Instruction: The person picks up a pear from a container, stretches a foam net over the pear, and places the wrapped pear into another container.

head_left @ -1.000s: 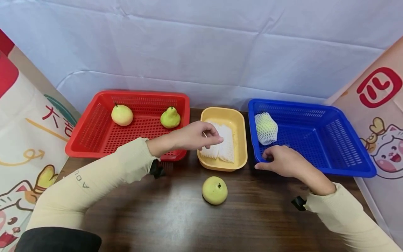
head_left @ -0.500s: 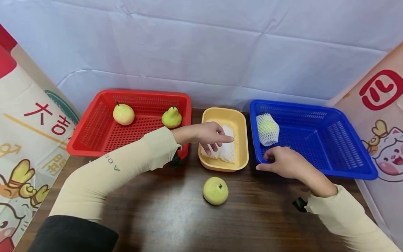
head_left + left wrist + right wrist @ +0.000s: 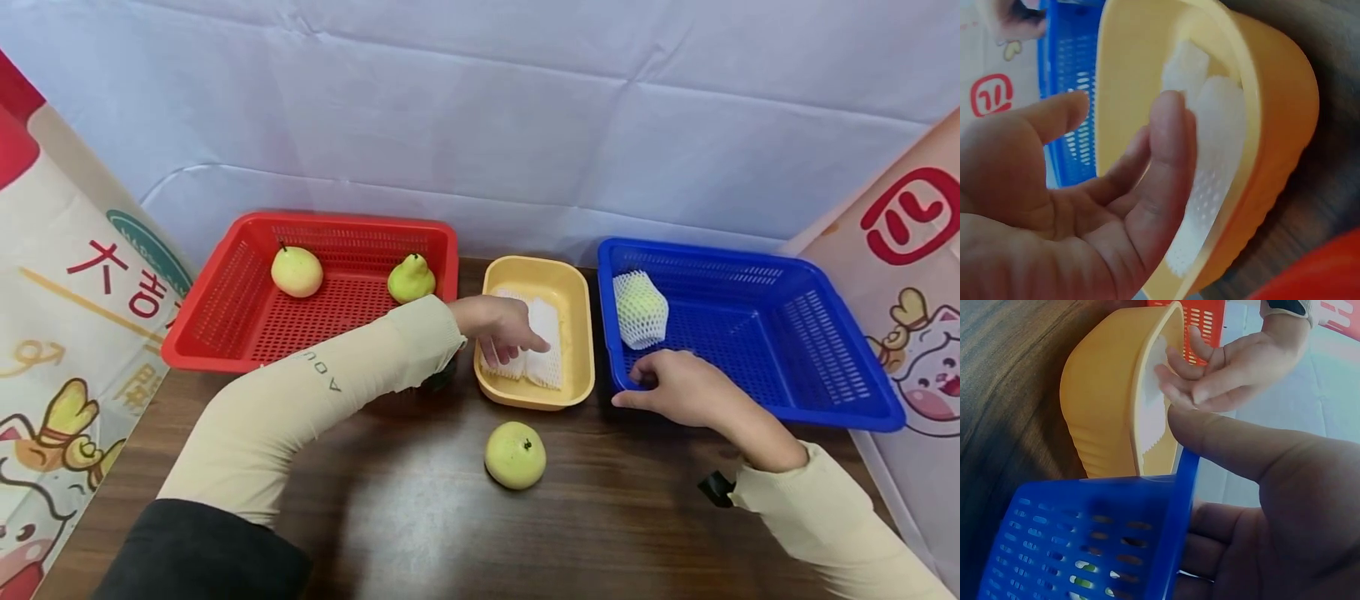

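My left hand (image 3: 506, 323) hovers over a yellow plastic container (image 3: 578, 333), fingers loosely bent with nothing between them. Under it lie white foam net sleeves (image 3: 546, 337), partly hidden by the hand; the left wrist view shows the sleeves (image 3: 1216, 125) just past the fingertips. My right hand (image 3: 686, 387) grips the near left corner of a blue plastic basket (image 3: 750, 367), thumb outside the rim and fingers inside, as the right wrist view shows. Inside that basket a pear in a foam net (image 3: 640, 310) leans by the left wall.
A bare yellow-green pear (image 3: 515, 455) sits on the dark wooden table (image 3: 420, 517) in front of the container. At the left stands a red basket (image 3: 330, 321) holding a pale yellow pear (image 3: 297, 272) and a green pear (image 3: 412, 279). A white cloth (image 3: 450, 108) hangs behind.
My left hand has shifted slightly right over the container, and its thumb and fingers, close together before, have spread apart. The right hand keeps its place on the basket.
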Motion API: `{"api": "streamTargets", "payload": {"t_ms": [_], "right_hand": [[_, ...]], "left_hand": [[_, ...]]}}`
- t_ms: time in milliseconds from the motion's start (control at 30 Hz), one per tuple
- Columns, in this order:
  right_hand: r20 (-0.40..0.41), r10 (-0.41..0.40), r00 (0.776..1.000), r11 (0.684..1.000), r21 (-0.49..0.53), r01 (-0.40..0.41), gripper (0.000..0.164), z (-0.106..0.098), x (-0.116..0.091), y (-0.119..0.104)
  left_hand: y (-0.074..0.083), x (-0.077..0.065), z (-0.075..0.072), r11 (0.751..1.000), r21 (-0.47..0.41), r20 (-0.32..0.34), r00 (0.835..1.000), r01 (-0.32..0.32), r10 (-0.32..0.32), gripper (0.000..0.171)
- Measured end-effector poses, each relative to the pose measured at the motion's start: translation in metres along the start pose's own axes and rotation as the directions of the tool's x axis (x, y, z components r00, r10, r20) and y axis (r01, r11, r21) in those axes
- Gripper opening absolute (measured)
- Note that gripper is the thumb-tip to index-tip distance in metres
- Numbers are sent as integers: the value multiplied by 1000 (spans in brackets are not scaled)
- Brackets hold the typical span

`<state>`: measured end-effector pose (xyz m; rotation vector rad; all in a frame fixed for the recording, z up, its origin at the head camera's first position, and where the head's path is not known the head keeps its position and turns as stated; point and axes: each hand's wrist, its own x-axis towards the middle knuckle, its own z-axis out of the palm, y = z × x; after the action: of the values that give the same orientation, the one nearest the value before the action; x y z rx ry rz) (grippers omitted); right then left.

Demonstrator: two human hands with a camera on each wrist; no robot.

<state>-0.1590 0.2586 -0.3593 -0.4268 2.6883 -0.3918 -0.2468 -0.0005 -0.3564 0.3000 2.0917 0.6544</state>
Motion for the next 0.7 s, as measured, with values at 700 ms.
{"api": "streamTargets", "payload": {"t_ms": [700], "right_hand": [[13, -4, 1000, 1000, 15, 3, 40, 1, 3, 2]], "left_hand": [[22, 26, 6, 957, 175, 14, 971, 232, -238, 44]]}}
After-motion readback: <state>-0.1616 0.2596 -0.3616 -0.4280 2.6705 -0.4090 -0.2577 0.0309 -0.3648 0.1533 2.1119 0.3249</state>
